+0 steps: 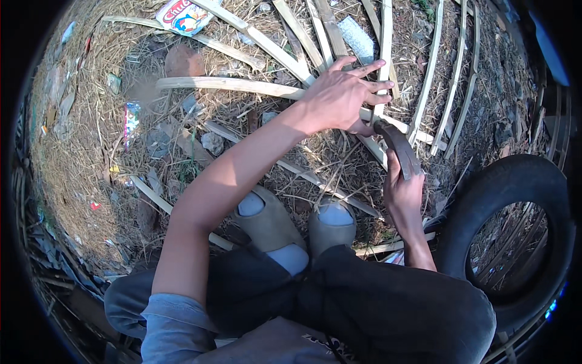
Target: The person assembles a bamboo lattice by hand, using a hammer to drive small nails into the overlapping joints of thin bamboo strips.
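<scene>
My left hand (pixel 341 97) reaches over the crossing of several pale bamboo strips, its fingers spread across an upright bamboo strip (pixel 385 45). Its thumb points down beside the same strip. My right hand (pixel 404 197) is closed around a dark curved blade (pixel 397 145). The blade's tip comes up to the crossing, close to my left thumb. Part of the tool is hidden in my right palm. A long crosswise bamboo strip (pixel 230 85) runs in from the left toward my left hand.
More curved bamboo strips (pixel 428 73) fan out on the far side. A black tyre (pixel 451 242) lies at my right. My sandals (pixel 273 224) stand just below the strips. Dry straw covers the ground, with a reddish stone (pixel 184 61) and a colourful wrapper (pixel 183 17) on it.
</scene>
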`<state>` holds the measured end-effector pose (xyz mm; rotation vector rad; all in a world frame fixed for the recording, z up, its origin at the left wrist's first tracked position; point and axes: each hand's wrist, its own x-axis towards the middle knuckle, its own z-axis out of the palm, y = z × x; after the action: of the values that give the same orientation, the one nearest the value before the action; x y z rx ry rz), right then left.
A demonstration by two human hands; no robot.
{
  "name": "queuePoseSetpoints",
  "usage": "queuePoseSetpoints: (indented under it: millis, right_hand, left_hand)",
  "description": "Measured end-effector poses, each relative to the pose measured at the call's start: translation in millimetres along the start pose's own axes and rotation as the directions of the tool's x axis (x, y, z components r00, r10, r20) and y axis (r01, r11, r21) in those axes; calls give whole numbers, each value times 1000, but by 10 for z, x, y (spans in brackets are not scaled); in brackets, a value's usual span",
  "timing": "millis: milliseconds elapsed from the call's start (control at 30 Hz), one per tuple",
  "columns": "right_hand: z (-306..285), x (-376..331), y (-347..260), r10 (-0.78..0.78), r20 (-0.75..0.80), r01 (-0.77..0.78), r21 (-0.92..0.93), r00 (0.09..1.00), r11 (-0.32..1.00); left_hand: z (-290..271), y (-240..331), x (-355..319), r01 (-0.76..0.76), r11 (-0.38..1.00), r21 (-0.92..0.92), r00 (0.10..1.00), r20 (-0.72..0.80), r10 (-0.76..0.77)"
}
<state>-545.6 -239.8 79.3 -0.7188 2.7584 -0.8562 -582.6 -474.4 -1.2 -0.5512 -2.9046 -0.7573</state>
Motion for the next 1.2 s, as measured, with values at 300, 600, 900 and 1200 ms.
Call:
queuePoseSetpoints:
  millis: [300, 600, 900, 1200]
  right_hand:
    - [-94, -11, -51, 28, -18, -28, 8, 999, 1000]
    - [0, -12, 4, 12, 1, -12, 56, 1000, 998]
    - [18, -118, 105, -39, 34, 37, 51, 999, 998]
    - [-14, 49, 131, -297, 44, 299, -230, 954, 926]
  left_hand:
    - [115, -45, -4, -5, 999, -53, 999, -53, 3]
    - [-2, -21, -66, -6, 1000, -27, 1000, -21, 5]
    - [23, -55, -56, -73, 993, 92, 997, 30, 71]
    - [-85, 6, -38, -81, 986, 143, 995, 69, 72]
